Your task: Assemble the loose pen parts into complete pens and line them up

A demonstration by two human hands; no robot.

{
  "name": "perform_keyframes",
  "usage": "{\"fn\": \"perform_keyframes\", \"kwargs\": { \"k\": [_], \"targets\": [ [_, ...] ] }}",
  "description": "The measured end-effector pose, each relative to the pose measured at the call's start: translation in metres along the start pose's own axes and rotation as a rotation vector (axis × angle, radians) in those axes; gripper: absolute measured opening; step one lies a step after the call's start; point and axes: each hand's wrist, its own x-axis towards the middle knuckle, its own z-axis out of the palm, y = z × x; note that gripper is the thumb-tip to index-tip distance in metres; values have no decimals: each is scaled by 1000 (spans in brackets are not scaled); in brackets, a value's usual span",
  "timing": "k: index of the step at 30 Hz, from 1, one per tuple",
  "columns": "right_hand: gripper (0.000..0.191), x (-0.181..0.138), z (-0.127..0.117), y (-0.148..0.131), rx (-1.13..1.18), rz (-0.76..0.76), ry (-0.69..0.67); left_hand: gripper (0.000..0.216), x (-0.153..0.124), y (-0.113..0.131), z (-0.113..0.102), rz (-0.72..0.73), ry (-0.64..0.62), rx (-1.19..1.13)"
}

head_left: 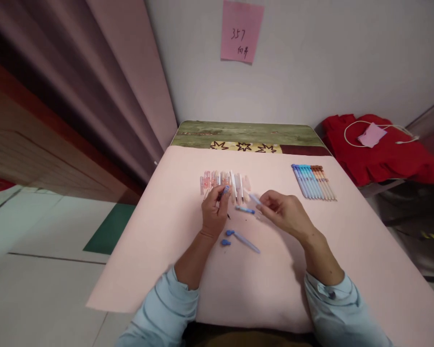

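Barrel [254, 199], left of the pen row [313, 183], looks light, stiff and slick; I'd hold it mid-length. I see the right hand [282, 210] pinching it; the left hand [214, 208], farther from that row, pinches a blue piece [226, 189].

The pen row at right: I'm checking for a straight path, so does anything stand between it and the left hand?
Yes: the right hand, holding a pale tube, is partly between the left hand and the pen row. A blue pen piece lies between the hands. Beyond the right hand, nothing visible stands in the way.
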Motion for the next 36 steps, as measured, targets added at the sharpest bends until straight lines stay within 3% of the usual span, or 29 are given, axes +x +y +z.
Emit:
{"fn": "perform_keyframes", "kwargs": {
  "k": [3,5,20,23,29,36],
  "targets": [
    [20,0,-2,4,205,2,220,22,1,1,0,63,-44,22],
    [23,1,-2,5,299,-28,294,20,3,3,0,111,-78,40],
    [19,4,-4,10,277,-75,336,19,6,16,2,191,-191,21],
    [18,4,-5,13,279,-85,334,19,4,16,3,88,-191,-39],
    [16,6,0,16,389,-80,274,31,4,12,5,-343,-108,-388],
    [18,5,13,-2,466,-40,218,30,8,13,5,-521,-21,-735]
  ]
}}
